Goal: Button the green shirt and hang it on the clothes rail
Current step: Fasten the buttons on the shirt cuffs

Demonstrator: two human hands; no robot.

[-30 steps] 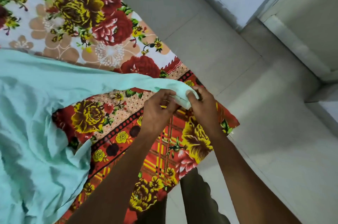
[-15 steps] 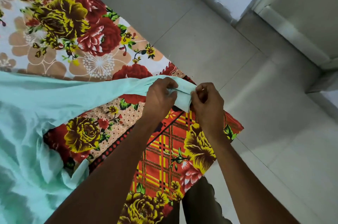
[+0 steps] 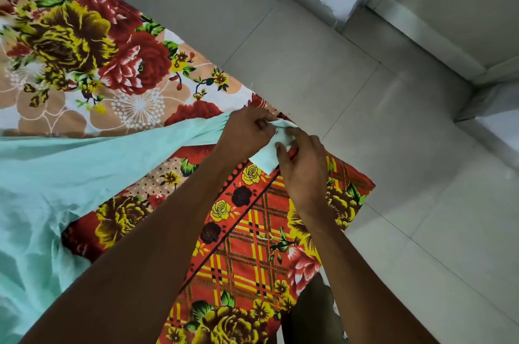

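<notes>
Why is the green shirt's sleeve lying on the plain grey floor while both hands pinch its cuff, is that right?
Not quite. In the head view the green shirt lies on a flowery bedsheet, not the floor. Both hands, left and right, do pinch its cuff.

No readable text, label, brand, number or sign in head view — bedsheet (image 3: pixel 244 245) under fingers (image 3: pixel 280 147) carries only flower and check print, green shirt (image 3: pixel 84 169) between fingers is plain.
</notes>
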